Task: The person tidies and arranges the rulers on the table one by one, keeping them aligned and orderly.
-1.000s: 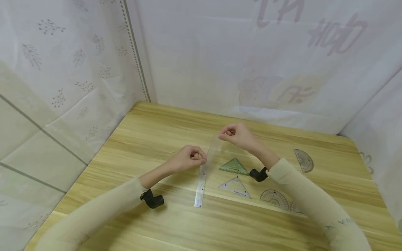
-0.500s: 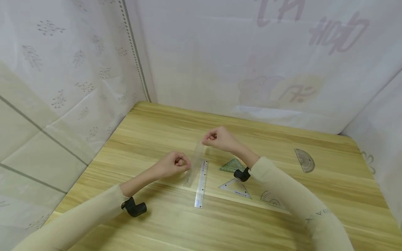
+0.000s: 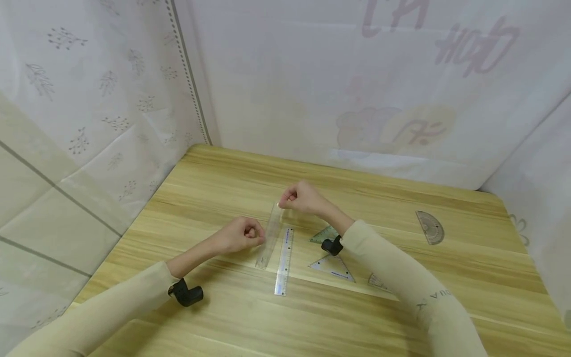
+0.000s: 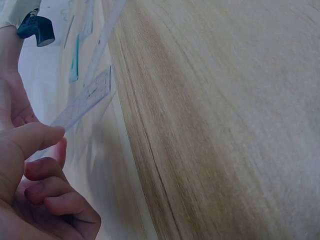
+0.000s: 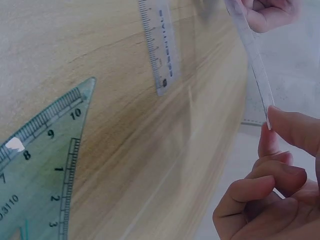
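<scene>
A clear ruler (image 3: 269, 235) slants over the table just left of a second clear ruler (image 3: 284, 260) that lies flat. My left hand (image 3: 238, 235) pinches the held ruler at its left edge, between thumb and index finger, as the left wrist view shows with the ruler (image 4: 85, 100) passing beyond the thumb. At the far end my right hand (image 3: 303, 198) pinches the same ruler by its tip; in the right wrist view its thumb and index finger meet at the ruler's end (image 5: 265, 102).
Right of the flat ruler lie a green set square (image 3: 323, 234), partly behind the right wrist's camera, and a clear set square (image 3: 333, 267). One protractor (image 3: 430, 228) rests farther right; another protractor (image 3: 379, 282) is mostly hidden under the right sleeve. Patterned curtains (image 3: 312, 89) border the table.
Both hands have carried the held ruler leftward, from over the flat ruler to beside it. In the last half second the shift is small.
</scene>
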Motion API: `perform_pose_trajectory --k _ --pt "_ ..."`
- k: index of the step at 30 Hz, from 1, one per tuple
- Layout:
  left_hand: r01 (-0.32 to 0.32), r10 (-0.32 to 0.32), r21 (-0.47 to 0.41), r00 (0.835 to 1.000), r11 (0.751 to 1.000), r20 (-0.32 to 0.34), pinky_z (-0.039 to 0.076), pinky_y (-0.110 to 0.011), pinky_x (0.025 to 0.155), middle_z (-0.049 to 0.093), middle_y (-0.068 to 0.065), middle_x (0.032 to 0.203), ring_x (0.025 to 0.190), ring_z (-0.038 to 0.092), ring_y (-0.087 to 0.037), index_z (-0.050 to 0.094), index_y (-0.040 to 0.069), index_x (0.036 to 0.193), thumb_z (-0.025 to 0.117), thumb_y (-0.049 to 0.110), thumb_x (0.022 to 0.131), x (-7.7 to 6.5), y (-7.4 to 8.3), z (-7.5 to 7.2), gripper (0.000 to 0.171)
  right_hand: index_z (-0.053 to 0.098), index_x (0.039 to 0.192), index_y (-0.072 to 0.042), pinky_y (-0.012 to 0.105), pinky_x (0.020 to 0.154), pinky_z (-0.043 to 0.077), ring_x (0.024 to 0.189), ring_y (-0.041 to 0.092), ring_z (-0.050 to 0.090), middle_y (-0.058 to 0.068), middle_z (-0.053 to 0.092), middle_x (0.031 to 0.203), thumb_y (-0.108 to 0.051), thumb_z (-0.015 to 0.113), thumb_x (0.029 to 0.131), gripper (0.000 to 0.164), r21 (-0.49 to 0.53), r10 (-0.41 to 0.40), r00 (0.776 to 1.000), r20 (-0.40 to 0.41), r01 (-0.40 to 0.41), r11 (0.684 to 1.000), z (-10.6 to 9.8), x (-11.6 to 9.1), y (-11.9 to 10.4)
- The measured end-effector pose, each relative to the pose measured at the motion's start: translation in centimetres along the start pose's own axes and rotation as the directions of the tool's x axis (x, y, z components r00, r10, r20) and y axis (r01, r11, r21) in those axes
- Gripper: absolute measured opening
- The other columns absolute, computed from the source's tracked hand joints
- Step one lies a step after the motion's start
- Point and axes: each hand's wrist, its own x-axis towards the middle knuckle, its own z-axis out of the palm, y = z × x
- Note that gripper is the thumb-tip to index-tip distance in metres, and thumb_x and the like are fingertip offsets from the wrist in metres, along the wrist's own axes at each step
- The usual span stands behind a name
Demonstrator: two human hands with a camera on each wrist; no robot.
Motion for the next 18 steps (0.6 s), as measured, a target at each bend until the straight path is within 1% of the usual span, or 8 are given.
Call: perform_pose_trajectory --k 5,8,11,16,18 --pt "0.016 -0.016 0.005 0.999 1.000 0.051 0.035 -0.023 0.057 0.045 0.005 0.064 0.057 0.039 -0.008 0.071 0.001 0.093 0.073 0.004 0.093 0.0 -0.2 -0.2 0.004 0.076 0.089 -0.003 0.024 0.056 0.033 0.057 0.010 0.037 -0.001 0.048 0.066 -0.011 0.076 0.093 0.009 -0.028 -0.006 1.000 0.016 0.007 1.000 0.4 0.2 0.4" --pt "0.014 -0.016 0.022 0.997 1.000 0.071 0.035 -0.023 0.059 0.045 0.004 0.065 0.057 0.039 -0.008 0.071 0.002 0.092 0.074 0.004 0.092 0.0 -0.2 -0.2 0.003 0.076 0.086 -0.004 0.024 0.053 0.032 0.053 0.009 0.036 -0.001 0.047 0.061 -0.010 0.076 0.092 0.009 -0.049 -0.017 1.000 0.024 0.018 0.999 0.6 0.3 0.7" --pt "0.000 -0.003 0.043 0.996 0.999 0.090 0.034 -0.022 0.057 0.045 0.004 0.065 0.057 0.039 -0.007 0.071 0.001 0.089 0.074 0.003 0.092 -0.1 -0.3 -0.2 0.004 0.076 0.084 -0.005 0.022 0.050 0.031 0.051 0.007 0.035 -0.003 0.047 0.059 -0.010 0.076 0.092 0.009 -0.060 -0.019 0.999 0.044 0.021 0.998 1.0 0.2 0.9" --pt "-0.001 0.000 0.009 0.989 1.000 0.148 0.031 -0.019 0.054 0.044 0.005 0.063 0.056 0.037 -0.006 0.070 -0.002 0.088 0.073 -0.001 0.090 -0.4 -0.4 0.0 0.004 0.075 0.084 -0.004 0.021 0.048 0.031 0.050 0.006 0.037 -0.002 0.050 0.059 -0.011 0.075 0.093 0.012 -0.071 -0.016 0.996 0.091 0.022 0.997 1.8 0.0 1.0" --pt "0.005 -0.005 0.002 0.986 1.000 0.165 0.030 -0.019 0.054 0.045 0.005 0.063 0.056 0.037 -0.006 0.070 -0.002 0.087 0.073 -0.002 0.089 -0.6 -0.3 0.1 0.004 0.074 0.084 -0.004 0.020 0.048 0.032 0.049 0.006 0.038 -0.001 0.052 0.060 -0.011 0.074 0.094 0.012 -0.077 -0.022 0.995 0.102 0.030 0.997 2.1 0.0 1.0"
